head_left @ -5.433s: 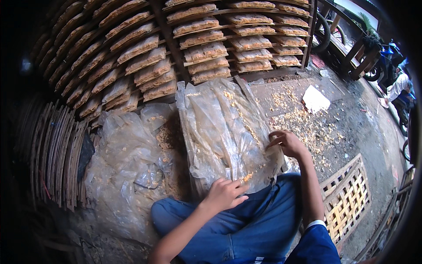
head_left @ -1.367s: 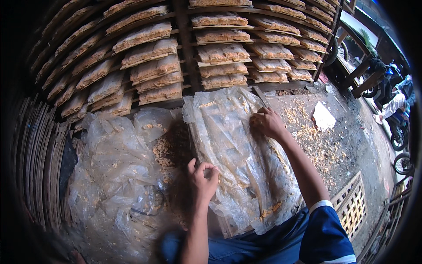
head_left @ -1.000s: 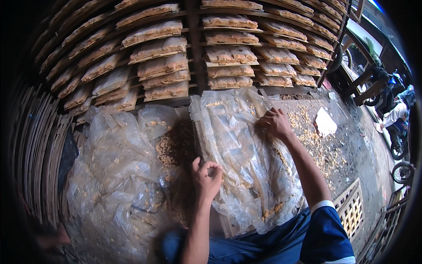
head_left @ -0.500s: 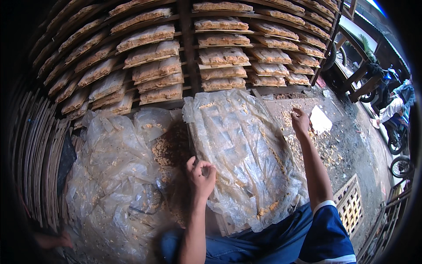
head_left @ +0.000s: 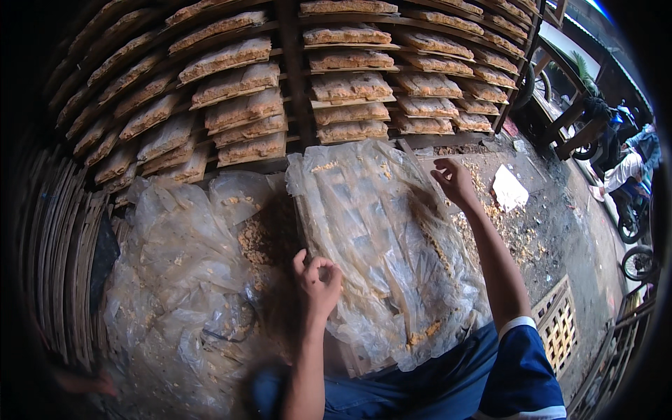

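Left hand [head_left: 320, 283]: curled at left edge of plastic sheet [head_left: 371, 231] — cannot tell if clamped
Right hand [head_left: 453, 180]: digits apart, near sheet's right edge

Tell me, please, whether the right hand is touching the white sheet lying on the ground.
Apart: the head view shows crumb-strewn ground between the right hand and the white sheet.

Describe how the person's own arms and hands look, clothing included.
The left hand and right hand are bare, with no gloves, rings or watch visible. The right arm wears a short dark-blue sleeve with a white band at its hem. No sleeve shows on the left forearm.
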Demonstrator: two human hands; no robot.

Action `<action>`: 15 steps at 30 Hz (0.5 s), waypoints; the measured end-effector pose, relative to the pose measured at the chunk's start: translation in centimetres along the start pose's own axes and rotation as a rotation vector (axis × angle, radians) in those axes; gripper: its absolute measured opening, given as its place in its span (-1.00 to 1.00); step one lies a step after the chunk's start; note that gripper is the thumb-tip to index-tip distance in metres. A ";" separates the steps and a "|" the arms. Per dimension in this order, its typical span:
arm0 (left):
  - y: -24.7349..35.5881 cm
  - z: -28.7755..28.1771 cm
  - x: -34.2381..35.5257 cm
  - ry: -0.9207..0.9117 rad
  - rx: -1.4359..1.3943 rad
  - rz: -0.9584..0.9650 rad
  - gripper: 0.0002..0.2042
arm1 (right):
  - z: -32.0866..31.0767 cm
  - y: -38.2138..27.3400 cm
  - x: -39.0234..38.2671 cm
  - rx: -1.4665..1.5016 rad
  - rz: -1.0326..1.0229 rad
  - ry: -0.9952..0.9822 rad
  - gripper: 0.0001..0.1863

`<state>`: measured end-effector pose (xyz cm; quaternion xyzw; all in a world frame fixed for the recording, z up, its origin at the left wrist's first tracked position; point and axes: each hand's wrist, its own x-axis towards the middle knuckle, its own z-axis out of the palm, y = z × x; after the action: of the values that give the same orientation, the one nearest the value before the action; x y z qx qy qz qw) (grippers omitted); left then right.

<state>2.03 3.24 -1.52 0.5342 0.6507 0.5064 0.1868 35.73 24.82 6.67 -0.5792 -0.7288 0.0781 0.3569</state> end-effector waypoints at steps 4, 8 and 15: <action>0.5 -0.3 0.1 -0.020 -0.043 -0.038 -0.86 | 6.2 -4.2 2.0 -0.188 -0.234 -0.165 -0.64; 0.9 0.0 0.1 -0.025 -0.043 0.001 -0.86 | 9.0 -3.8 3.6 -0.197 -0.167 -0.285 -0.74; 0.8 0.1 0.0 -0.038 0.004 0.010 -0.88 | 10.9 -2.8 3.3 -0.226 -0.141 -0.117 -0.78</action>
<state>2.50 3.26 -0.84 0.5474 0.6452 0.4958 0.1953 26.63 30.17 1.56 -0.5573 -0.7914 0.0041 0.2510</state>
